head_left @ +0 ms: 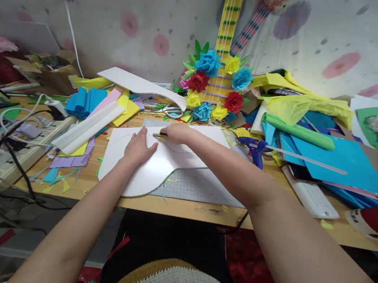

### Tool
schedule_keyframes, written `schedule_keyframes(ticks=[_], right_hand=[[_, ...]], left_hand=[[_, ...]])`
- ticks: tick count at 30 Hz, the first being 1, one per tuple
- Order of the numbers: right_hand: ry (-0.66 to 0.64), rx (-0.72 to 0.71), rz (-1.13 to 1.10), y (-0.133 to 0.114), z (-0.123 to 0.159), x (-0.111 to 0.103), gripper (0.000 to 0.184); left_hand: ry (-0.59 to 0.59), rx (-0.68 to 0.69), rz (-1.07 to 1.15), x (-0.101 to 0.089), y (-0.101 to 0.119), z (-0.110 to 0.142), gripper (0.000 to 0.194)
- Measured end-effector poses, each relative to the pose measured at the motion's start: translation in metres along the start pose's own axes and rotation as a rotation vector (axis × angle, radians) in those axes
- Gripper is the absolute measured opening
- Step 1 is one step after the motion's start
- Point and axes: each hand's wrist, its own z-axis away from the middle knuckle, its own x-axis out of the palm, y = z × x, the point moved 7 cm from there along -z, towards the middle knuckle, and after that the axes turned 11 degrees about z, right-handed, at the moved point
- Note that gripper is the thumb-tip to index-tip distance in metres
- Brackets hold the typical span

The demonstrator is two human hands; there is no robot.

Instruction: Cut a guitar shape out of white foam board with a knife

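A white foam board (152, 173) with one curved edge lies on a grey cutting mat (200, 188), and a thin drawn line curves across its upper part. My left hand (138, 147) rests flat on the board, fingers spread. Just to the right, my right hand (175, 134) is wrapped round a utility knife (158, 134). The blade end points left and lies at the board's surface near my left fingertips. My right fingers hide most of the knife's handle.
Behind the board stand a yellow paper guitar (220, 79) with paper flowers, a cut white piece (141, 84) and scissors (168, 111). A blue glue gun (255, 149) and blue sheets (351, 165) lie right. A power strip (29, 147) with cables and crepe paper (85, 101) occupy the left.
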Motion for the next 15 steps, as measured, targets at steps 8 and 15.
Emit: schedule_keyframes(ticks=[8,15], right_hand=[[-0.01,0.04,-0.02,-0.0001,0.0055,0.0036,0.037],[-0.009,0.045,-0.045,-0.0012,0.0083,0.0066,0.037]], left_hand=[[0.008,0.003,0.001,-0.001,0.0003,0.0005,0.076],[0.009,-0.006,0.006,-0.0006,0.0003,0.0002,0.075]])
